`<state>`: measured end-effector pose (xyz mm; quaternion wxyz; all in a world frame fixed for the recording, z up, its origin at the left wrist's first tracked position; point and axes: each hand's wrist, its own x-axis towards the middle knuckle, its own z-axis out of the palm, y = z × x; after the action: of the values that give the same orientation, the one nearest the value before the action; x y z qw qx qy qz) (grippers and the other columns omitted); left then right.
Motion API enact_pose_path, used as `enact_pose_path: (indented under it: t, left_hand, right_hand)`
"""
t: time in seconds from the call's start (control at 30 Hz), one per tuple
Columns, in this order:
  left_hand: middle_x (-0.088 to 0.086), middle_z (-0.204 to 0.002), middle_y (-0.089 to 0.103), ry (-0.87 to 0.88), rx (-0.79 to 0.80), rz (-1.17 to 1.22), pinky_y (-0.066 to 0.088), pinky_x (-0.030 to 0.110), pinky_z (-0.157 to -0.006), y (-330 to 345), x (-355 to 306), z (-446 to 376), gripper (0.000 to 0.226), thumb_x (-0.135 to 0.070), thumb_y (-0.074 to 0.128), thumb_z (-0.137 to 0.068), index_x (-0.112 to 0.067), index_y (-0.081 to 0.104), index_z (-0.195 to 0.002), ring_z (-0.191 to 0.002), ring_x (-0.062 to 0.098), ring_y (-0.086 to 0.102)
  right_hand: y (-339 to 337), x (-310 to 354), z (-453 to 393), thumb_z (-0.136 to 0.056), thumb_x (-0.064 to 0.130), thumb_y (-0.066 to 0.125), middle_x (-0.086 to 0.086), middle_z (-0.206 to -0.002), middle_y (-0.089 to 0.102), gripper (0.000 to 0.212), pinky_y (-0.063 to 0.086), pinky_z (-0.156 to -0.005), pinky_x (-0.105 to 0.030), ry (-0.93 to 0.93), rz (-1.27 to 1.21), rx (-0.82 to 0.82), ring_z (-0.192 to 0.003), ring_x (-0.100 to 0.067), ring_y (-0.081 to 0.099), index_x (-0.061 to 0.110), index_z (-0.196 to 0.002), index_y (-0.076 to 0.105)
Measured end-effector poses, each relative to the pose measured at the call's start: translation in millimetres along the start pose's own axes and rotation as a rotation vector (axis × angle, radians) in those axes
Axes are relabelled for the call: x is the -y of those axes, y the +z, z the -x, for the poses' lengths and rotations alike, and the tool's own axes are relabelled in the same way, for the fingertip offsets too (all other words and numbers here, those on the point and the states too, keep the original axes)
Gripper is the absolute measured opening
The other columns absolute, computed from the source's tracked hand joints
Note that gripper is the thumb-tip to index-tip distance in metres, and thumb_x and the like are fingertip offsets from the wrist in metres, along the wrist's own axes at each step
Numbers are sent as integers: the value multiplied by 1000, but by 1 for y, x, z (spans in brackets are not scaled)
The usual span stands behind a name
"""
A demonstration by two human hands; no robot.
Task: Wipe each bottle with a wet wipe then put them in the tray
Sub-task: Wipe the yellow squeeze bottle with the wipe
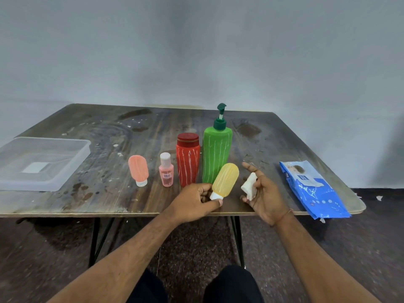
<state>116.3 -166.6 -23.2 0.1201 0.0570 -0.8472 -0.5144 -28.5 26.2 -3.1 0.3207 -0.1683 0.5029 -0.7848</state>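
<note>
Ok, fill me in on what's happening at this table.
A person is cleaning bottles. The left hand grips the yellow bottle by its white cap, tilted. The right hand holds a crumpled wet wipe. Four other bottles stand on the table, and the clear tray holds no bottles yet.

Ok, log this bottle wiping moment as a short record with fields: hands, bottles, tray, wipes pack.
left hand: left hand pinches the white cap end of the yellow bottle, held tilted above the table
right hand: right hand holds a bunched wet wipe beside the bottle, apart from it
standing bottles: peach bottle, small pink bottle, red bottle, green pump bottle
tray: clear tray at the left, no bottles in it
wipes pack: blue pack at the right edge
</note>
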Motion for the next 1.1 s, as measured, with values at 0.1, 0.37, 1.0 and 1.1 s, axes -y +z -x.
enact_pose_path:
  t: [0.1, 0.37, 1.0, 1.1]
  left_hand:
    - [-9, -95, 82, -3, -15, -2, 63, 42, -87, 1, -2, 0, 13, -32, 78, -93, -23, 77, -102, -92, 12, 78]
    - [-14, -94, 81, 11, -15, -25, 57, 29, -81, 1, -4, 4, 13, -31, 69, -102, -25, 81, -101, -86, 3, 75]
    - [-4, -96, 82, 27, 81, 1, 60, 32, -80, -9, -5, 2, 16, -30, 69, -103, -23, 82, -107, -80, 11, 72]
    - [0, -100, 82, 13, 71, 21, 63, 41, -85, -10, -2, 1, 21, -29, 67, -104, -21, 79, -119, -88, 26, 76]
  right_hand:
    - [5, -2, 4, -96, -7, 35, -8, -95, 59, 59, 53, -51, -30, -64, -11, -97, -75, -17, 61, 17, -146, 55]
    - [16, -15, 24, -89, -6, 76, 10, -97, 80, 36, 61, -71, -22, -403, 278, -411, -93, -10, 73, 23, -109, 70]
    - [25, -44, 41, -91, 5, 74, 1, -111, 72, 30, 55, -77, -21, -941, 1162, -364, -93, -11, 68, 14, -120, 79]
    - [30, -47, 44, -89, 4, 74, 1, -111, 73, 31, 56, -80, -22, -969, 1173, -328, -94, -11, 69, 13, -119, 79]
